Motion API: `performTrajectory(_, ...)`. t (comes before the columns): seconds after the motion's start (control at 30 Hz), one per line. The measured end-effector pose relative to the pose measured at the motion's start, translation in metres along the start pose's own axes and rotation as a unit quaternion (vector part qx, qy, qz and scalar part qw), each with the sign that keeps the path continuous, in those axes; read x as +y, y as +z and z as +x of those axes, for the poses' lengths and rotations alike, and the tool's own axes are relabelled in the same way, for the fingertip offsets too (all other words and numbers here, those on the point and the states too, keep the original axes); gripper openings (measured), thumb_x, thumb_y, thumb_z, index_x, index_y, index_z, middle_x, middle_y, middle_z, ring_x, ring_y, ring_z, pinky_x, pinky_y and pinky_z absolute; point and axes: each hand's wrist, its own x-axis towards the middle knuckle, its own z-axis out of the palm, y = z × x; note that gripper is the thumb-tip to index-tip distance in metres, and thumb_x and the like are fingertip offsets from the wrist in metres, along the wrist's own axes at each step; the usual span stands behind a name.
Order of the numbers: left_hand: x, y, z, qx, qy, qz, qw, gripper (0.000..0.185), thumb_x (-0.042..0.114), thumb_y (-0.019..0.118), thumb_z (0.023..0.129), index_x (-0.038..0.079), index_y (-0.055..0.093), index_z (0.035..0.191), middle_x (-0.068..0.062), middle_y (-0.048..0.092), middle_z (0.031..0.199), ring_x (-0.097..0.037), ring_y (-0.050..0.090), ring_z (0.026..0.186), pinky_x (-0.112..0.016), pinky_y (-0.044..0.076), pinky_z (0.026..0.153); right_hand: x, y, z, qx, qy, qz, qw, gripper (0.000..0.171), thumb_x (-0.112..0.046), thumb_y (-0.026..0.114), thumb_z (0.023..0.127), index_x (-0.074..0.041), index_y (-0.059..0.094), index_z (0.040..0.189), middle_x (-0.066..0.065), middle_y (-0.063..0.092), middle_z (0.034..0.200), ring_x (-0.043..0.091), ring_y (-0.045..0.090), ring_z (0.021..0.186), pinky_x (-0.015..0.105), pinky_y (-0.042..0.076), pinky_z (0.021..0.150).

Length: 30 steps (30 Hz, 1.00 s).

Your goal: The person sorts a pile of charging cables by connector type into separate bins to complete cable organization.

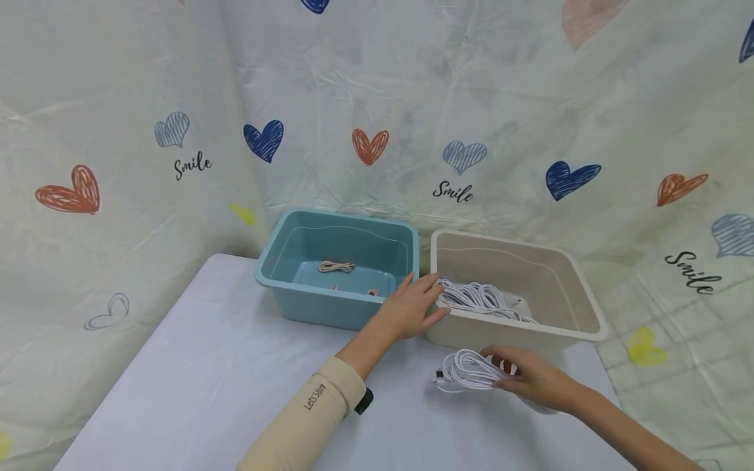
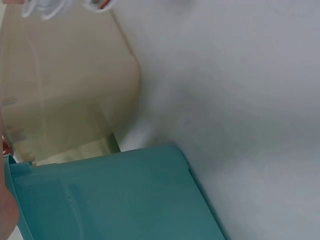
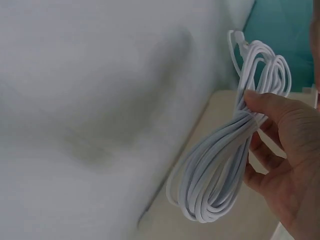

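My right hand (image 1: 533, 379) pinches a coiled white cable (image 1: 468, 371) by its middle, in front of the beige bin (image 1: 506, 328). In the right wrist view the coil (image 3: 215, 175) hangs in loops below the thumb, and a plug end sticks out at the top. My left hand (image 1: 409, 307) reaches between the two bins with its fingers spread, fingertips right at the beige bin's near-left rim. It holds nothing. More white cables (image 1: 480, 297) lie bundled inside the beige bin.
A teal bin (image 1: 324, 311) stands left of the beige one, with a small gap between them. Inside it lie a small tied pinkish cable (image 1: 336, 266) and little bits near its front wall. A white-covered table (image 1: 194, 379) bears both bins; a heart-printed sheet (image 1: 330, 98) hangs behind.
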Motion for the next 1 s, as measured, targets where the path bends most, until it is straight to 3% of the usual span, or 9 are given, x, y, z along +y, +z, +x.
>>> performTrajectory(0.47,0.001,-0.001,0.0,-0.004,-0.003,-0.009,0.9999,0.054,0.048,0.045,0.113,0.016,0.053,0.155,-0.007,0.04,0.169,-0.019,0.034,0.158,-0.048,0.021,0.131,-0.013,-0.062,0.009,0.019,0.032,-0.074,0.997,0.049,0.001,0.087,0.08,-0.009,0.066,0.123,-0.005,0.068,0.097,0.001,0.057,0.082,0.023,0.052,0.061)
performTrajectory(0.77,0.0,0.001,0.002,-0.009,-0.005,-0.015,0.9998,0.058,0.048,0.044,0.113,0.013,0.048,0.159,-0.007,0.039,0.169,-0.02,0.033,0.158,-0.049,0.021,0.131,-0.015,-0.11,0.017,0.023,0.087,-0.111,0.99,0.049,0.005,0.082,0.085,0.0,0.063,0.13,0.001,0.071,0.104,-0.001,0.059,0.087,0.023,0.057,0.069)
performTrajectory(1.0,-0.001,0.0,0.003,-0.014,-0.006,-0.025,0.9996,0.059,0.049,0.045,0.112,0.013,0.047,0.159,-0.007,0.037,0.17,-0.02,0.031,0.159,-0.049,0.019,0.131,-0.004,-0.135,0.03,0.005,0.162,-0.121,0.979,0.051,-0.001,0.079,0.092,0.005,0.059,0.138,0.017,0.073,0.111,0.021,0.069,0.091,0.021,0.058,0.072)
